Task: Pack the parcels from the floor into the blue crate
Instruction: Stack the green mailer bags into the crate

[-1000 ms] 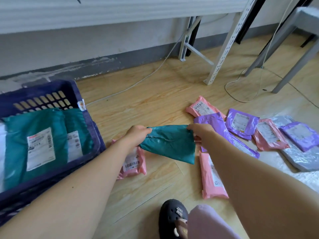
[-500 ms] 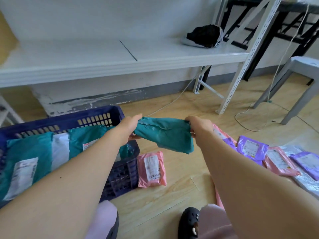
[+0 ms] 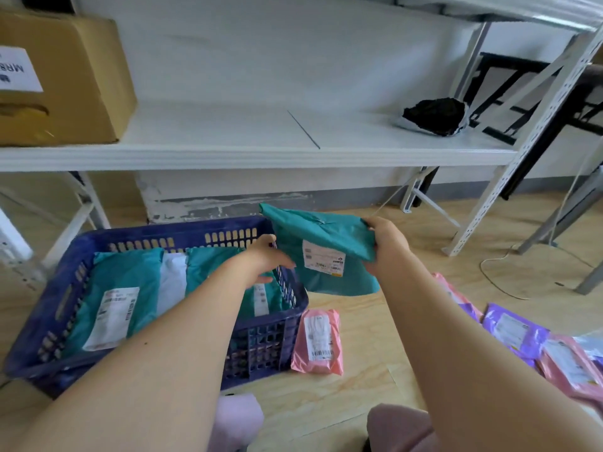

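A teal parcel (image 3: 326, 236) with a white label facing me hangs above the right end of the blue crate (image 3: 182, 231). My right hand (image 3: 386, 246) grips its upper right corner. My left hand (image 3: 269, 256) pinches its left edge, over the crate's right wall. Inside the crate lie teal parcels (image 3: 120, 282) and a white one (image 3: 173, 282). On the wooden floor a pink parcel (image 3: 318, 340) rests against the crate's right side. More purple parcels (image 3: 515, 334) and pink parcels (image 3: 567, 367) lie at the right, partly behind my right forearm.
A white metal shelf (image 3: 261, 151) runs just behind the crate, carrying a cardboard box (image 3: 62, 79) at the left and a black bag (image 3: 434, 115) at the right. Its slanted post (image 3: 509, 177) and a loose white cable (image 3: 496, 275) are at the right. My knees fill the bottom edge.
The teal parcel has been lifted off the floor and carried left to the crate. It has turned so its label faces me. The view has tilted up to the shelf.
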### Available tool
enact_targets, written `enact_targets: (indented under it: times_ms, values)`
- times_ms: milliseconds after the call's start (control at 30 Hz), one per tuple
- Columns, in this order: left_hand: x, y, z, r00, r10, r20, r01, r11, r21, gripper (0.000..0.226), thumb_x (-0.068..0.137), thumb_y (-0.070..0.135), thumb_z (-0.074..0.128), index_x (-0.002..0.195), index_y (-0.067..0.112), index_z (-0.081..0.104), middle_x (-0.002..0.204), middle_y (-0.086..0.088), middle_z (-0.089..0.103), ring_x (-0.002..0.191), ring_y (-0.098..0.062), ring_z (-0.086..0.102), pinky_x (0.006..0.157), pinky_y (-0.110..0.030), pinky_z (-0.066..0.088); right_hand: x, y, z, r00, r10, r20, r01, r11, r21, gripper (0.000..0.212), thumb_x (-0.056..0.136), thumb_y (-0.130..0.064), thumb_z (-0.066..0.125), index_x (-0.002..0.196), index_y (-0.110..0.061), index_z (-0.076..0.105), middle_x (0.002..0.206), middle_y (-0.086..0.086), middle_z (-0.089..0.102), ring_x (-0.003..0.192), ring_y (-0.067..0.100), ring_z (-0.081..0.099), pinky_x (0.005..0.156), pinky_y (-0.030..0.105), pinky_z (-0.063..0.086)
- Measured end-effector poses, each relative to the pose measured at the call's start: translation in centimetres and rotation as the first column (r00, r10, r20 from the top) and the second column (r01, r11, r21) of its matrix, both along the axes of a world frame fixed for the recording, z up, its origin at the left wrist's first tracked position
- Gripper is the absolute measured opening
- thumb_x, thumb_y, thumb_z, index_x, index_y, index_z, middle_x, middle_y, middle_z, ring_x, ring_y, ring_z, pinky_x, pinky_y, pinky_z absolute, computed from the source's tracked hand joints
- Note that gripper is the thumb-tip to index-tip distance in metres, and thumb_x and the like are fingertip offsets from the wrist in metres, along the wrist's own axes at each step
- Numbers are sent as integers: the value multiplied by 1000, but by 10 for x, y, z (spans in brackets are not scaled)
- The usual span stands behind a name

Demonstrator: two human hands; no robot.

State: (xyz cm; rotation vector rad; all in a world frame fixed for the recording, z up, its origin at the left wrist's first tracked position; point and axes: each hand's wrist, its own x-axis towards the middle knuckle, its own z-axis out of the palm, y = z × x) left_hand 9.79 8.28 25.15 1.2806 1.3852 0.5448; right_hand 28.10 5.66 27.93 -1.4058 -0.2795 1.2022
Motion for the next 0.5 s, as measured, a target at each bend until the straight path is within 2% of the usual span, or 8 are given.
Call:
enact_targets:
  times_ms: [33,100,167,233,333,400,500]
  values:
    - [-3,4,-2,1000,-5,20,4,999,32,61,83,5,67,136,20,41,133,1,52,123,-21,48,95,-38,47,-6,4,2,1000,28,-8,-28,999,26,15,82,-14,64,95,-6,62,87,10,69,65,23,65,53,26,56]
    - [-8,9,-5,998,-6,66,1,997,72,58,80,10,72,131,19,46,132,3,54,124,-21,48,94,-38,45,-15,12,4,998,64,0,-63,996,60,19,82,-12,64,100,-3,63,98,15,70,72,25,66,65,30,57]
    - [-11,14,-8,992,6,126,-16,997,75,58,77,16,77,129,20,49,133,2,55,123,-20,50,95,-40,47,-22,18,5,997,67,25,-69,993,97,8,85,-11,63,89,-4,61,88,13,68,63,21,65,61,28,55]
    - [-14,17,-9,977,47,208,-63,995,72,52,79,17,75,125,20,52,133,1,55,123,-18,50,98,-42,47,-27,22,7,997,69,43,-74,990,120,8,88,-12,62,84,-6,59,77,8,64,57,17,62,55,26,53]
    - [-15,23,-12,973,52,226,-61,998,33,42,93,4,54,131,20,46,139,-1,50,125,-15,48,92,-30,48,-32,26,10,995,88,54,-95,986,139,11,89,-15,62,84,-6,60,77,8,64,65,20,61,67,29,54]
    - [-14,28,-14,945,120,303,-125,992,-3,40,97,2,45,133,20,43,141,-2,48,128,-17,47,89,-27,49,-35,25,14,995,69,70,-78,987,140,12,91,-14,60,80,-8,61,73,4,62,60,16,57,60,26,51]
    - [-10,36,-16,882,294,368,-288,955,-72,30,93,22,59,121,18,51,127,-3,56,120,-22,52,83,-32,52,-39,28,15,987,-53,151,31,989,141,8,91,-9,54,85,-12,58,70,2,56,55,15,57,58,25,50]
